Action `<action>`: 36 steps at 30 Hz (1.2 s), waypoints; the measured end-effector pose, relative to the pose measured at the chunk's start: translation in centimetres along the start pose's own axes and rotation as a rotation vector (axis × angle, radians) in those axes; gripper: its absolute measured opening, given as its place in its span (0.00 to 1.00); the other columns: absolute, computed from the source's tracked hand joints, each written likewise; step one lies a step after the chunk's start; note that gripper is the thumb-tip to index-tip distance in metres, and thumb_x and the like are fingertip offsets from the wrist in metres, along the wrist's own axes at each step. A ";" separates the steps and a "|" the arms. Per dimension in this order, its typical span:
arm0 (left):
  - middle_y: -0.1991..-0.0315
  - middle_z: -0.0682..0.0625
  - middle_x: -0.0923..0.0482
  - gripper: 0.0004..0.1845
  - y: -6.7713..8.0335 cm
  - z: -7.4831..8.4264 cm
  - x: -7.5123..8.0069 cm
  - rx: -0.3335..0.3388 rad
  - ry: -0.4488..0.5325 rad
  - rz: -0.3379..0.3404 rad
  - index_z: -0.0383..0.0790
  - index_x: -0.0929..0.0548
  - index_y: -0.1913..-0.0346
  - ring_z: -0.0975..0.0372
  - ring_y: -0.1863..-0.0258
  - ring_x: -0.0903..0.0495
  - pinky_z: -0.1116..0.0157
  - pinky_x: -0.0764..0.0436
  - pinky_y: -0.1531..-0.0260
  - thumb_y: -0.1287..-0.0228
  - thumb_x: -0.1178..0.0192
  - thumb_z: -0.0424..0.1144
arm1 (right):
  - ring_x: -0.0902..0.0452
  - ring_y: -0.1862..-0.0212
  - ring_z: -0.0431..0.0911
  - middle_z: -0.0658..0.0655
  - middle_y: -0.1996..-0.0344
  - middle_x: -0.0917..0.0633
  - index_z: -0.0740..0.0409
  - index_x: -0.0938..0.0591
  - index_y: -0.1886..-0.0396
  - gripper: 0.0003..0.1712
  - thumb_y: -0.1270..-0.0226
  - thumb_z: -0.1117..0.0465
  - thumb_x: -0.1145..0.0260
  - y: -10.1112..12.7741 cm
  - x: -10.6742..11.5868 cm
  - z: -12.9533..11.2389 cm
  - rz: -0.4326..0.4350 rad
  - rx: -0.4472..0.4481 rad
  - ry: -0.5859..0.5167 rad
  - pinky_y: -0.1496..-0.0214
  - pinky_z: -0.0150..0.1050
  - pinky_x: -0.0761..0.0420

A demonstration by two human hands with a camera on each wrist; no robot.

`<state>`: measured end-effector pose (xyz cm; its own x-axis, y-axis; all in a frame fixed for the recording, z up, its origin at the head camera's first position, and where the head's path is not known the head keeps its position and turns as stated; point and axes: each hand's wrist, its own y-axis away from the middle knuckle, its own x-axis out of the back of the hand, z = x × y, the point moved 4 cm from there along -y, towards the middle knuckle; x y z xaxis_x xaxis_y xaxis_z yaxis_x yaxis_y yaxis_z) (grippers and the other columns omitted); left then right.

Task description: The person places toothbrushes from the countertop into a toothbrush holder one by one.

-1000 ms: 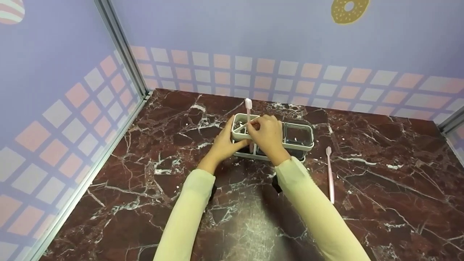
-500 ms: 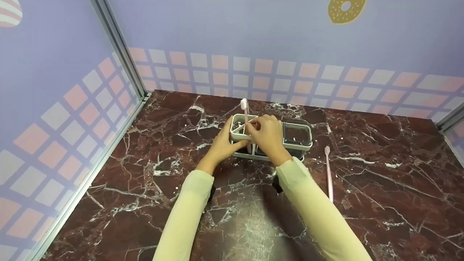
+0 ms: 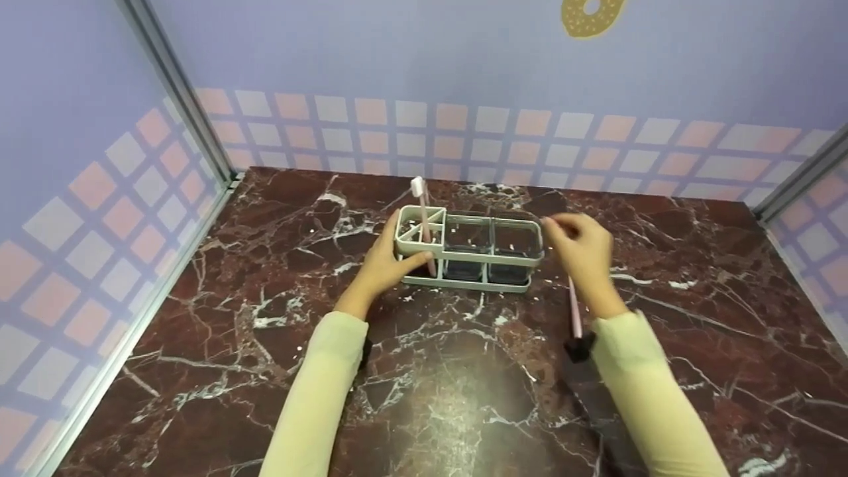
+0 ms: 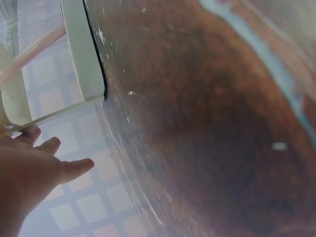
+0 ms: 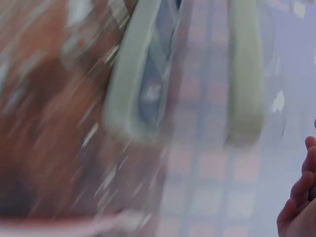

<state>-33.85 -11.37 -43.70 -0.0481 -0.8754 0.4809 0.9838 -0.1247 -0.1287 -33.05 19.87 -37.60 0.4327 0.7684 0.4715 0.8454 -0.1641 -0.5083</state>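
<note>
Toward the back edge of the dark red marble counter (image 3: 464, 384) stands a pale green three-compartment holder (image 3: 469, 250), a pink toothbrush (image 3: 421, 215) upright in its left end. The left hand (image 3: 383, 265) steadies that end with relaxed fingers. The right hand (image 3: 583, 248), loosely curled and empty, hovers above a second pink toothbrush (image 3: 574, 305) lying flat; a careless sweep could roll it away.

Staged bathroom mock-up, marble counter (image 3: 430, 384), lilac printed tile walls (image 3: 464, 73), toothbrush holder (image 3: 470, 255)
</note>
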 end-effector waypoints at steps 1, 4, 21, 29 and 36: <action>0.29 0.37 0.41 0.54 0.0 0.0 0.0 0.001 0.004 -0.002 0.47 0.54 0.22 0.46 0.33 0.36 0.49 0.39 0.33 0.45 0.30 0.51 | 0.28 0.73 0.38 0.61 0.73 0.16 0.67 0.13 0.65 0.11 0.41 0.61 0.29 0.3 0.8 1.2 0.005 -0.032 0.001 0.68 0.27 0.30; 0.28 0.38 0.43 0.54 -0.1 0.0 0.0 0.003 0.017 -0.010 0.48 0.54 0.22 0.46 0.32 0.38 0.48 0.40 0.32 0.44 0.30 0.51 | 0.31 0.76 0.31 0.59 0.74 0.16 0.68 0.13 0.64 0.11 0.41 0.62 0.30 1.4 2.6 4.5 -0.036 -0.108 0.021 0.72 0.23 0.32; 0.26 0.39 0.47 0.54 -0.2 -0.1 -0.3 0.001 0.045 -0.029 0.48 0.56 0.22 0.44 0.31 0.40 0.48 0.42 0.32 0.43 0.31 0.50 | 0.27 0.79 0.39 0.57 0.76 0.19 0.77 0.24 0.45 0.26 0.38 0.62 0.33 5.7 3.2 10.2 -0.577 -0.230 0.140 0.77 0.31 0.29; 0.26 0.39 0.48 0.55 -0.1 0.0 -0.1 0.003 0.047 -0.032 0.47 0.57 0.22 0.45 0.30 0.41 0.48 0.42 0.31 0.43 0.31 0.50 | 0.26 0.78 0.39 0.58 0.76 0.18 0.80 0.26 0.45 0.30 0.42 0.63 0.32 5.8 2.5 10.2 -0.630 -0.273 0.180 0.75 0.31 0.28; 0.25 0.38 0.49 0.55 0.0 0.2 -0.1 0.003 0.038 -0.033 0.46 0.58 0.22 0.45 0.29 0.43 0.48 0.42 0.31 0.43 0.31 0.50 | 0.21 0.62 0.55 0.69 0.62 0.15 0.77 0.22 0.47 0.29 0.45 0.60 0.31 5.7 2.2 9.7 -0.601 -0.272 0.297 0.56 0.48 0.21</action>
<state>-33.82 -11.15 -43.57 -0.0866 -0.8881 0.4514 0.9821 -0.1521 -0.1108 -30.29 26.59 -46.49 -0.0972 0.5803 0.8086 0.9953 0.0564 0.0791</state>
